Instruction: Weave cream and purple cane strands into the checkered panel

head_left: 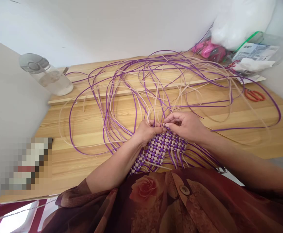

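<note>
Dark red floral clothing (170,207), with a round button (184,190) at its front, fills the bottom of the view, nearest the camera. Just beyond it, at the near middle of the wooden table (83,129), lies the woven piece (158,145), a knobbly checkered band of purple and pale beige cords. It runs slantwise from the clothing up to the hands, and widens toward the right.

Long loose strands (122,71) in the same two colours spring from its far edge and loop in wide tangled arcs over the table; more strands lead out from its near side. The near end of the woven piece is cut off by the clothing, and part of its upper edge is hidden under the fingers. Single strands are hard to follow where they cross. At left, a pixelated patch (27,165) masks whatever lies there.

The left hand (147,132) has its fingers curled in, thumb laid along the upper edge of the woven piece, gripping it. The right hand (184,126) pinches at the same edge, thumb and forefinger nearly together on the cord ends, its other fingers bent; exactly which cord they hold is too small to tell. The two thumbs are close together.

Orange-handled scissors (254,95) rest to the right, and a clear bottle (50,77) with a grey lid stands at far left.
</note>
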Available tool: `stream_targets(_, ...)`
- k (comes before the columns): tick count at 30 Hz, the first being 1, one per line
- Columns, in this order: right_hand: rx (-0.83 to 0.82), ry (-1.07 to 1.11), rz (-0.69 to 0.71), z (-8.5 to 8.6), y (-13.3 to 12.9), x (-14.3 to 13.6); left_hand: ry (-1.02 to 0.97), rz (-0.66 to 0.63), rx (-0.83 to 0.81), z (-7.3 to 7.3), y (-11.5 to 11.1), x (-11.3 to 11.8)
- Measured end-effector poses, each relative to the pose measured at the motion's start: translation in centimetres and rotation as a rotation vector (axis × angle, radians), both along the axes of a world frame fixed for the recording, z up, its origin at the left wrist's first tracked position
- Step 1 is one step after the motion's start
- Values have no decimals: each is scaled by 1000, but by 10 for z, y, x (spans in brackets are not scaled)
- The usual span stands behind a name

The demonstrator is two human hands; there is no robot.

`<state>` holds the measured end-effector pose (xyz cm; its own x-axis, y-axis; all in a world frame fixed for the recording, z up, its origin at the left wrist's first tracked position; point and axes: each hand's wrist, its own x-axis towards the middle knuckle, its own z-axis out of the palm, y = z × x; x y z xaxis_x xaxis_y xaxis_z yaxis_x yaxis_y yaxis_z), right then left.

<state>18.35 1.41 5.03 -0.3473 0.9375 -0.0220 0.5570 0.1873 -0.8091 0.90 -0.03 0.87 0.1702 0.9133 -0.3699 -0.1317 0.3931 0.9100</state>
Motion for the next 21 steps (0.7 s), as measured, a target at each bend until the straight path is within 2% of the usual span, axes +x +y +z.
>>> stream_targets(5, -43, 35, 22, 2, -4, -2, 24, -3, 39, -1, 0, 0)
stream_targets(7, -14, 21, 50, 0, -1, -2, 42, -19, 60, -3, 2, -1)
stream_targets(13, 284, -293, 185, 8, 6, -8, 100, -55, 110, -6, 4, -4)
stream_targets(17, 430, -329, 235, 18, 4, -17, 72, -48, 92, -4, 3, -3)
stream_targets(19, 406, -319, 263, 21, 5, -23, 40, -59, 94, -5, 2, -2)
stream_targets(21, 219, -298, 289, 25, 11, -29, 21, -45, 120, -6, 2, -2)
